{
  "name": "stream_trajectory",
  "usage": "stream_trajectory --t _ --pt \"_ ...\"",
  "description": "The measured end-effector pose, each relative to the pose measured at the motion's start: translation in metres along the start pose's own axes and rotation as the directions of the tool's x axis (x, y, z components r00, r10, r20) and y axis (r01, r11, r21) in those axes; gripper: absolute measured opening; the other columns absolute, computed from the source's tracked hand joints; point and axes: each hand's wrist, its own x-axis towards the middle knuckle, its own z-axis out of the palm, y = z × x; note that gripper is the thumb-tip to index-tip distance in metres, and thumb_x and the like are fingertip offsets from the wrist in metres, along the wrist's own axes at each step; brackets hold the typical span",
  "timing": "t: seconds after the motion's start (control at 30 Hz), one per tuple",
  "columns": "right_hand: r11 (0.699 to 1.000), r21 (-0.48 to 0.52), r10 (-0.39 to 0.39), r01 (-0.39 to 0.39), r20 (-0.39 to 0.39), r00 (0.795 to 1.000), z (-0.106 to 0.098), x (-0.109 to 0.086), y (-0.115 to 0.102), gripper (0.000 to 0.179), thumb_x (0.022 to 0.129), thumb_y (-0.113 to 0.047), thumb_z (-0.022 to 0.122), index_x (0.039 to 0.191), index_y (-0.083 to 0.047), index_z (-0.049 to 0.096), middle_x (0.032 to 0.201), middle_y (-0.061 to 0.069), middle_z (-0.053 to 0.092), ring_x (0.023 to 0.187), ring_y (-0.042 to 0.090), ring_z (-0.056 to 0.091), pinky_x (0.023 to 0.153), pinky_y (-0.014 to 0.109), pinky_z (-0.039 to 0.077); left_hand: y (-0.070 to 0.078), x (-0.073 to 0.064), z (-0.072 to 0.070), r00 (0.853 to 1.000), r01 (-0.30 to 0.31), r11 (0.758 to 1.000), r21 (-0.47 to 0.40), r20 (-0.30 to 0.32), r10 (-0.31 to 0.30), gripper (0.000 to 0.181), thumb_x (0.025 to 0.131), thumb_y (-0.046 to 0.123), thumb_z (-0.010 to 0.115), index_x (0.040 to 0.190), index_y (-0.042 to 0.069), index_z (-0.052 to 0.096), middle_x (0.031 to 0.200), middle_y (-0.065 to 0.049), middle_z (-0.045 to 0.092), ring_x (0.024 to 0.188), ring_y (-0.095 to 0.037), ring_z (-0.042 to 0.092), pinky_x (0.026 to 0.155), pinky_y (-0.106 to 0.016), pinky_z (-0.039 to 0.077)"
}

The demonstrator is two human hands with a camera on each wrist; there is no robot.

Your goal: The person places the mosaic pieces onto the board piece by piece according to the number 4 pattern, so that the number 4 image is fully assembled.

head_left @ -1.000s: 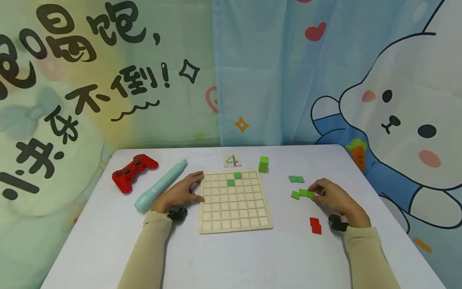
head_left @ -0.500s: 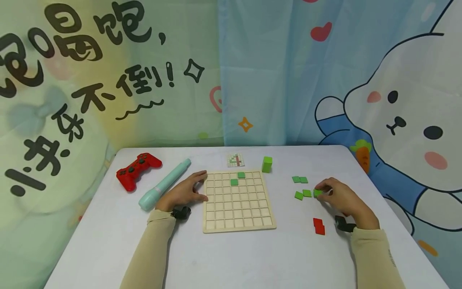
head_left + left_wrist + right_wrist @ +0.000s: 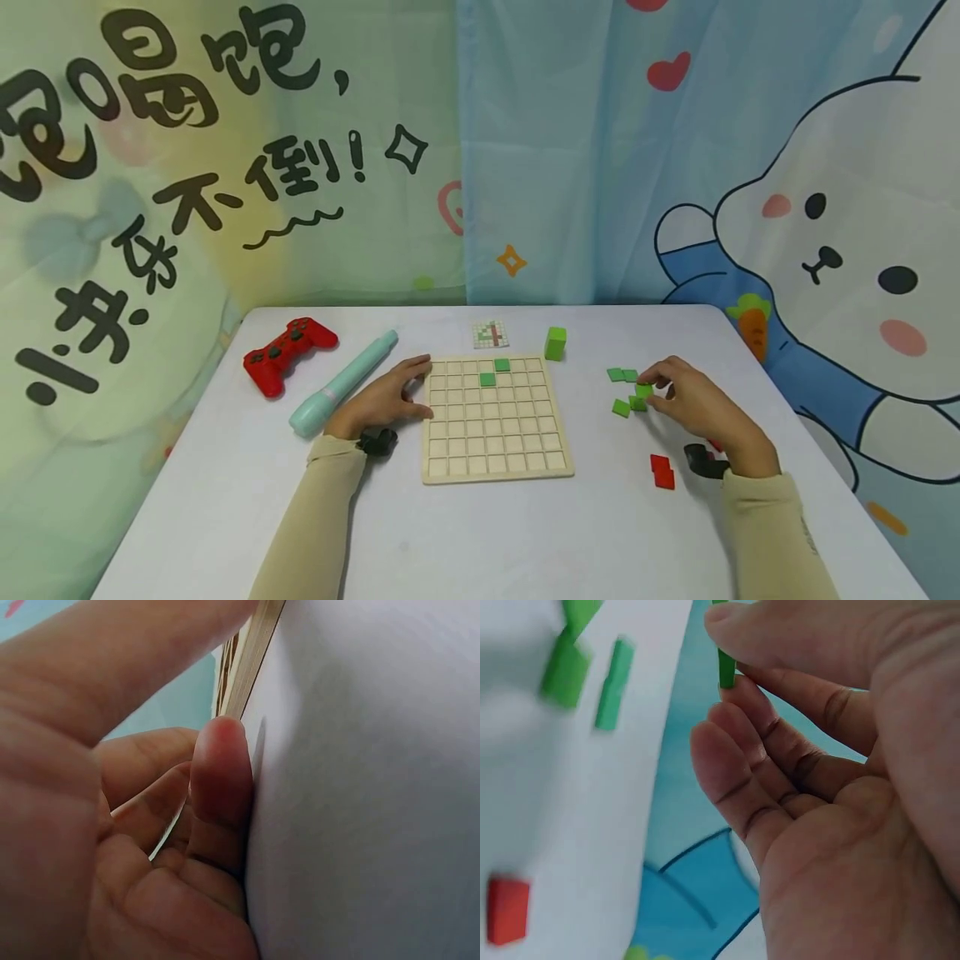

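Observation:
My right hand [image 3: 693, 404] is raised off the table and pinches a green square tile [image 3: 727, 669] between thumb and fingers. In the head view it overlaps loose green tiles [image 3: 621, 407] lying below it. My left hand [image 3: 382, 400] rests at the left edge of a pale wooden grid board [image 3: 495, 479], thumb and fingers spread along that edge. In the left wrist view the board's side [image 3: 255, 656] shows right by the fingertips. Two green tiles [image 3: 487, 380] sit in squares near the board's top.
Red tiles [image 3: 660, 472] lie right of the board. A green block [image 3: 555, 343] and a small patterned grid card [image 3: 491, 334] are behind it. A red game controller [image 3: 288, 354] and a mint-green cylinder [image 3: 341, 385] lie at the left.
My right hand has drawn a green tile away from the lower group to the right, then lifted it and moved back left above the tiles. My left hand stays at the board.

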Motion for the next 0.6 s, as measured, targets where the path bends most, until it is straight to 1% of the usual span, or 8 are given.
stream_trajectory --t 0.13,0.23,0.37,0.5,0.6 --pt "0.998 -0.013 -0.063 0.063 0.011 0.998 0.004 0.006 -0.025 0.023 0.097 -0.007 0.075 0.12 -0.004 0.071 0.12 0.015 0.062 0.109 0.032 0.059 0.088 0.043 0.058 -0.001 0.001 0.0 1.0 -0.002 1.0 0.009 0.001 0.002 0.093 0.09 0.029 0.088 0.167 0.01 0.037 0.177 -0.007 0.03 0.098 -0.018 0.06 0.091 -0.031 0.049" --pt "0.993 -0.025 -0.118 0.119 0.019 0.993 0.01 0.011 -0.043 0.022 0.098 -0.007 0.074 0.12 -0.004 0.071 0.12 0.012 0.063 0.111 0.031 0.06 0.092 0.049 0.058 -0.002 0.002 0.0 1.0 -0.012 1.0 0.013 0.0 0.012 0.093 0.09 0.029 0.088 0.166 0.01 0.038 0.177 -0.008 0.03 0.102 -0.019 0.061 0.092 -0.032 0.05" --pt "0.982 -0.041 -0.184 0.185 0.028 0.983 0.024 0.024 -0.067 0.022 0.097 -0.006 0.075 0.119 -0.005 0.071 0.12 0.011 0.064 0.11 0.03 0.062 0.093 0.048 0.058 -0.002 0.001 -0.001 1.0 -0.015 1.0 0.009 -0.004 0.015 0.092 0.09 0.028 0.088 0.166 0.01 0.039 0.177 -0.009 0.03 0.105 -0.021 0.061 0.094 -0.032 0.05" --pt "0.964 -0.044 -0.26 0.264 0.073 0.963 0.041 0.036 -0.094 0.023 0.098 -0.007 0.075 0.121 -0.006 0.069 0.121 0.011 0.063 0.109 0.029 0.063 0.09 0.044 0.057 0.0 0.0 -0.002 1.0 -0.008 1.0 0.009 -0.004 0.008 0.092 0.09 0.028 0.088 0.166 0.009 0.039 0.177 -0.01 0.031 0.101 -0.02 0.06 0.091 -0.031 0.049" --pt "0.944 -0.016 -0.324 0.328 0.131 0.937 0.052 0.045 -0.116 0.023 0.1 -0.009 0.073 0.122 -0.006 0.068 0.123 0.012 0.062 0.111 0.031 0.063 0.092 0.043 0.056 0.001 0.001 -0.002 1.0 -0.011 1.0 0.009 -0.002 0.011 0.092 0.09 0.028 0.088 0.166 0.008 0.039 0.176 -0.011 0.03 0.099 -0.019 0.059 0.09 -0.03 0.049"
